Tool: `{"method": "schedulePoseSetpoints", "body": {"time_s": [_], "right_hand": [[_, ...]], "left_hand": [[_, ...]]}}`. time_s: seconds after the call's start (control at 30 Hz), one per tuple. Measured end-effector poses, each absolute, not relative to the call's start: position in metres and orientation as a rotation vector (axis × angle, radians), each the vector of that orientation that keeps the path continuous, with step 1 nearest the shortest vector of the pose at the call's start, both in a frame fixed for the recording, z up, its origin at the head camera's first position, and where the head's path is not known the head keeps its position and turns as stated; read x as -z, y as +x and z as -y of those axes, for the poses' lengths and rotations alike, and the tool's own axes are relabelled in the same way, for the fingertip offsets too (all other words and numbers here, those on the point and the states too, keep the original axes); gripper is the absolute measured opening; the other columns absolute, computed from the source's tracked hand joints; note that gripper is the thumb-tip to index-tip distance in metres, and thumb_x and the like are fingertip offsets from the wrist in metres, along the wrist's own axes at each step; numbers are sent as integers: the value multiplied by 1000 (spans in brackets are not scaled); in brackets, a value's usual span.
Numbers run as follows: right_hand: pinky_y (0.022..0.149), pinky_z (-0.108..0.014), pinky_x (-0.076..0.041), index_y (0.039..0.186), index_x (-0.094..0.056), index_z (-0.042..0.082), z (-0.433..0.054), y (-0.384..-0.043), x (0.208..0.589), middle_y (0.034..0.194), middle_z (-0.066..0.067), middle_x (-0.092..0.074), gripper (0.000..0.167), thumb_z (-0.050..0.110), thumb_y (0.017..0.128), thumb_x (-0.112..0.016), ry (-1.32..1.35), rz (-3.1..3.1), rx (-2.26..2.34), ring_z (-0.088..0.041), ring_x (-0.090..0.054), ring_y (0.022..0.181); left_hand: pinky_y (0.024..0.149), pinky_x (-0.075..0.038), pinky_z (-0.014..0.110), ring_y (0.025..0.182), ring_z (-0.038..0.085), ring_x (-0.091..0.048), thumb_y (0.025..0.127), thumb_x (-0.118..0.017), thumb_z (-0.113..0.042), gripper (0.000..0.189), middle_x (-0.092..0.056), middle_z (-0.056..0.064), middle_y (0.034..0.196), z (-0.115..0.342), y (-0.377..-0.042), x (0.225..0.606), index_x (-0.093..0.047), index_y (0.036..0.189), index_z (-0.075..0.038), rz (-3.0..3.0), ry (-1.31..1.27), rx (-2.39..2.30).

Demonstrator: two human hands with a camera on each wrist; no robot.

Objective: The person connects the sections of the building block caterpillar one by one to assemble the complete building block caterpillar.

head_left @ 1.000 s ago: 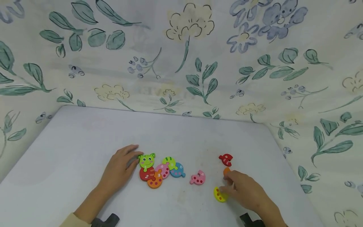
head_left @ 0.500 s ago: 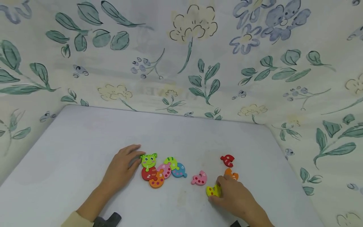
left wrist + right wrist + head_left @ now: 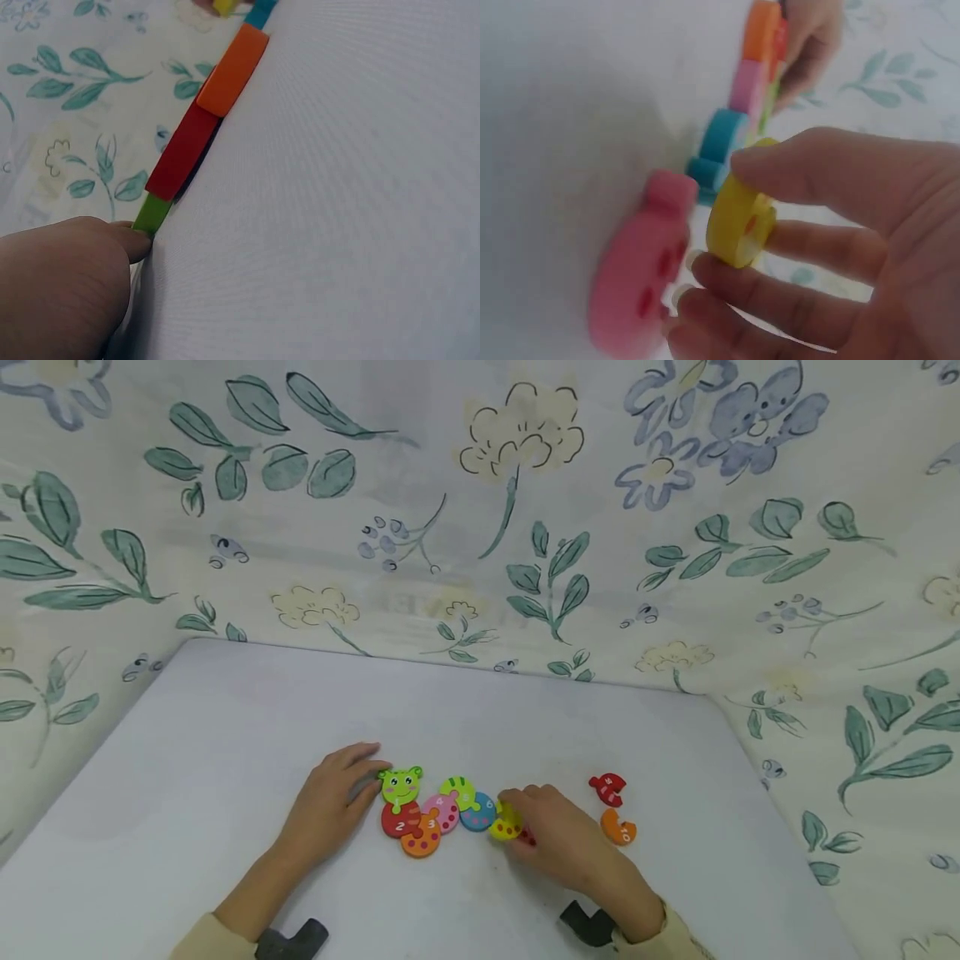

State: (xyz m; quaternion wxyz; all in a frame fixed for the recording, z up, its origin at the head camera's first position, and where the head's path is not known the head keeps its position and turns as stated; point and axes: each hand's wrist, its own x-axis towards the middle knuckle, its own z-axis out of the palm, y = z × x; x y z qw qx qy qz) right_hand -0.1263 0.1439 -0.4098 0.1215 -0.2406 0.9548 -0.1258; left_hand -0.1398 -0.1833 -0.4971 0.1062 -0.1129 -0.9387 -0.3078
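Note:
My right hand (image 3: 566,835) pinches a yellow puzzle piece (image 3: 731,221) with red dots between thumb and fingers, right beside the blue piece (image 3: 480,815). That blue piece ends a caterpillar row: a green smiling head (image 3: 401,786), then red (image 3: 397,821), orange (image 3: 420,842), pink (image 3: 444,814) and light green (image 3: 460,791) pieces. The yellow piece looks lifted and tilted in the right wrist view. Below my right fingers lies a loose pink piece (image 3: 634,281), mostly covered in the head view. With relaxed fingers, my left hand (image 3: 330,802) touches the left edge of the green head.
A loose red piece (image 3: 608,788) and a loose orange piece (image 3: 618,828) lie to the right on the white table (image 3: 300,702). Flower-printed cloth (image 3: 420,510) rises behind the table and at its sides. Dark wrist mounts (image 3: 292,941) show near both wrists.
My right hand has taken hold of the yellow piece and carried it left to the blue piece, uncovering the loose orange piece. My left hand stays at the green head.

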Motion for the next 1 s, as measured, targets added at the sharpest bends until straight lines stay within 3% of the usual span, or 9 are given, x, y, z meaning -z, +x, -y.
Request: {"method": "schedulePoseSetpoints", "body": {"time_s": [0.2,0.4,0.67,1.0], "right_hand": [[81,-29,-59,129,-69,14,-139,-128,420,100,3,-63,48,26,87,-87,-685,-2807,281,-14,-54,92],[76,-27,-57,126,-71,14,-135,-128,423,98,2,-62,49,33,85,-89,-728,-2851,200,-14,-53,88],[77,-29,-56,125,-73,15,-135,-127,430,102,1,-62,56,49,83,-87,-816,-2881,118,-16,-52,92],[90,-38,-59,142,-63,17,-166,-128,428,120,2,-64,77,49,79,-90,-707,-2791,280,-17,-56,108]], "left_hand": [[113,-39,64,141,37,-46,97,-75,-14,31,-57,12,149,179,-140,495,-73,129,-15,2776,-343,897],[111,-41,65,139,39,-48,96,-76,-11,32,-58,13,147,180,-139,491,-74,127,-14,2765,-337,876],[112,-41,64,140,38,-47,95,-76,-12,32,-58,13,147,179,-140,493,-74,127,-13,2756,-336,887],[110,-41,66,138,39,-49,95,-77,-11,32,-59,13,146,180,-139,492,-74,126,-13,2736,-353,870]]}}
